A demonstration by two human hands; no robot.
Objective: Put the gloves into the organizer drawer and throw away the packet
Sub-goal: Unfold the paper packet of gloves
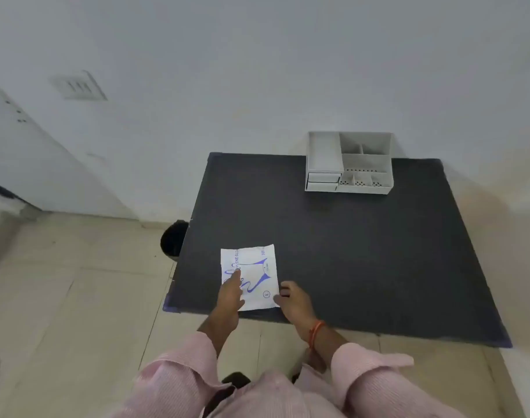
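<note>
Head view: both hands, left [231, 297] and right [292, 303], rest flat-fingered on packet [256, 274].

Left hand [230, 297] lies flat, fingers [235, 277] extended forward; right hand [293, 304] is beside it, fingers curled.

1. One dark tabletop [363, 251] stands against the wall.
2. One white glove packet [257, 267] with blue print lies on it near the front edge.
3. One white organizer [349, 162] sits at the back of the tabletop. Two shut drawers [323, 181] are stacked at its lower left, and its top is split into several open compartments; the exact number is hard to tell.
4. One black bin [173, 238] stands on the floor just beside the tabletop's left edge.
5. Two hands are in view: the left hand [231, 294] and the right hand [292, 303].
6. One orange wristband [315, 331] is on the right wrist.
</note>
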